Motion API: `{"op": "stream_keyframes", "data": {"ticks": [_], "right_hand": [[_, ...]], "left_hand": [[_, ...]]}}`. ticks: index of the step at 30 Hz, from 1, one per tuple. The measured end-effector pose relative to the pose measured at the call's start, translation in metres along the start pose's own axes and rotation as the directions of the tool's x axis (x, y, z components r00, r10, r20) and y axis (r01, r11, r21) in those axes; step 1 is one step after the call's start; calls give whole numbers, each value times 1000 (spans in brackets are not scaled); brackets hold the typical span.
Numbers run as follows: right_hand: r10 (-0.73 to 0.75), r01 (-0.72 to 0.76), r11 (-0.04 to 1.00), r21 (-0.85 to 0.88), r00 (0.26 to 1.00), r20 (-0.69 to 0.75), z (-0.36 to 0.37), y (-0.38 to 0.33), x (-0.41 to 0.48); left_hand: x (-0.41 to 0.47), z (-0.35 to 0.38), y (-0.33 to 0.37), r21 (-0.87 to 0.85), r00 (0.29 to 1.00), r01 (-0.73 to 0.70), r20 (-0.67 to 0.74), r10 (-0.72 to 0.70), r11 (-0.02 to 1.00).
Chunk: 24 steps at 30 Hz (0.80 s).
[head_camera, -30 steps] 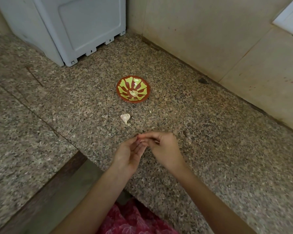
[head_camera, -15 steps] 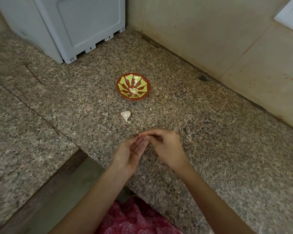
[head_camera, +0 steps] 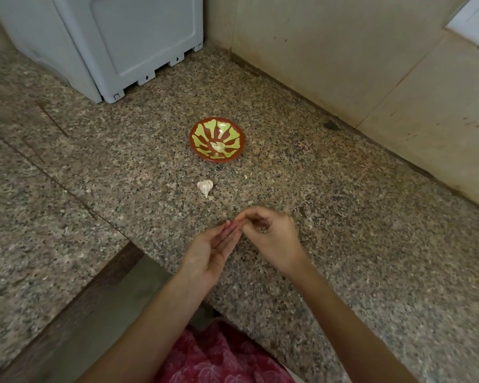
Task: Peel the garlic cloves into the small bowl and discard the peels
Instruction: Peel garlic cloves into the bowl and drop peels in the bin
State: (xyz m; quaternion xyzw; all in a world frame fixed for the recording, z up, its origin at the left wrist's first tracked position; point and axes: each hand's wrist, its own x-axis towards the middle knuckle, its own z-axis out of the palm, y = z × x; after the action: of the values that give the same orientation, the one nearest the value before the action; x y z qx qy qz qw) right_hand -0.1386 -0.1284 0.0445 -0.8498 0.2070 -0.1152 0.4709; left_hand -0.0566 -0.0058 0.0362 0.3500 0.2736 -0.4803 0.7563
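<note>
Speckled grey-brown granite tabletop [head_camera: 343, 244] is running back to a corner where beige wall tiles [head_camera: 329, 64] are meeting a white plastic appliance casing [head_camera: 127, 45]. Near the middle, a small red-brown bowl painted with yellow-green leaf shapes [head_camera: 198, 128] is sitting just beyond the work, likely so that each finished clove needs only a short reach. One pale peeled garlic clove [head_camera: 219, 147] is lying in its bottom. Between bowl and hands, a small white partial garlic bulb in papery skin [head_camera: 205, 186] is resting on the stone, apart from both, as the supply.

Closer in, the right hand [head_camera: 273, 239] is curling its fingers [head_camera: 253, 217] round a small pale piece, probably the clove being stripped, though it is mostly hidden. The left hand [head_camera: 209, 254] is holding its fingers [head_camera: 228, 230] straight and pressed together, tips touching the right's. Whether they are catching a peel cannot be told. Both hands are hovering low over the stone, seemingly so that scraps land close by. A red floral garment [head_camera: 221, 355] is showing at the bottom edge.
</note>
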Motion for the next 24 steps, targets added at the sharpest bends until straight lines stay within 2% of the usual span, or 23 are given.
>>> {"op": "stream_keyframes", "data": {"ticks": [4,8,13,16,18,20,22,24], "right_hand": [[4,-4,1000,10,999,36,-1,0,1],[-58,61,997,-50,997,56,-2,1,0],[-7,4,999,-48,998,-59,-9,18,3],[20,-32,988,-152,996,-82,-17,35,6],[-40,26,947,-321,999,-36,-16,41,7],[-119,133,903,-409,991,62,-9,43,5],[-216,277,820,-501,960,177,-3,48,1],[-224,347,725,-595,936,272,2,54,-8]], "left_hand": [[-2,3,-1,10,1000,4,20,-4,1000],[-4,4,-1,5,1000,11,15,-11,1000],[-3,-2,4,-12,1000,18,-5,-18,1000],[-2,-12,15,-22,999,-22,-34,21,1000],[-2,-20,22,-22,997,-56,-54,54,998],[-3,-25,27,-8,995,-79,-62,78,997],[-4,-26,28,7,994,-90,-66,90,996],[-6,-27,28,18,992,-102,-73,103,995]]}}
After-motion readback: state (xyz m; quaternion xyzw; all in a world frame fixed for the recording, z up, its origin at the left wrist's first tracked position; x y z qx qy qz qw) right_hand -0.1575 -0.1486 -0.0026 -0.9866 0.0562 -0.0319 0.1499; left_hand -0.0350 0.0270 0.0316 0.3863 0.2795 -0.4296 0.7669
